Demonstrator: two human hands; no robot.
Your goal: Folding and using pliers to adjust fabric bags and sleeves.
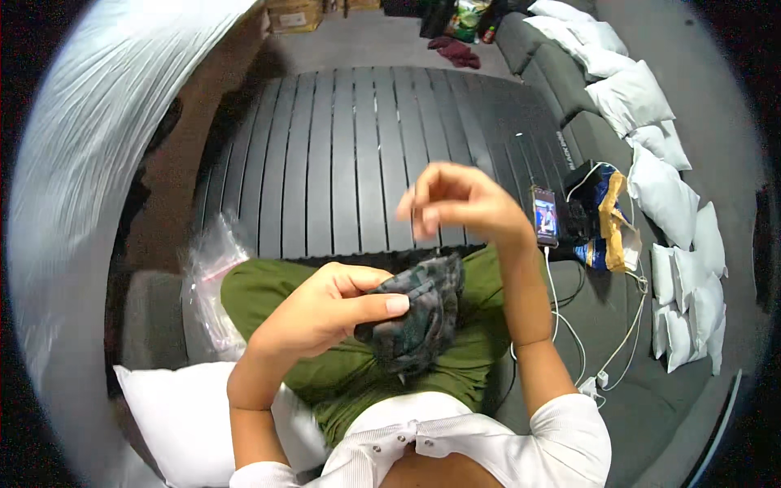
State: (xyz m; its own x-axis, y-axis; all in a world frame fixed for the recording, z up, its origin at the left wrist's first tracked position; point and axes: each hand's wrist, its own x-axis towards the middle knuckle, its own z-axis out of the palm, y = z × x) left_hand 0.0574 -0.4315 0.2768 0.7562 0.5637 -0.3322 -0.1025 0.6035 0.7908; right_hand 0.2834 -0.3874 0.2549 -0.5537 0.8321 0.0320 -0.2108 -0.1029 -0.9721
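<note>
My left hand [313, 313] grips a bunched piece of dark grey-green patterned cloth [419, 321] above my lap, thumb on top and fingers underneath. The exact kind of cloth article cannot be made out. Up and to the right of the cloth, apart from it, my right hand [472, 203] is raised with fingers curled and thumb and forefinger drawn together. Its fingertips are slightly blurred, and anything small between them does not show. Green trousers [325, 374] cover my crossed legs beneath the cloth.
A black slatted table [342, 154] stands ahead. To the right are a lit phone [545, 218] with white cables [569, 325] and a blue-and-yellow bag [610, 220]. Clear plastic bags [213, 293] and a white pillow [183, 415] lie left. White cushions [663, 187] line the grey sofa.
</note>
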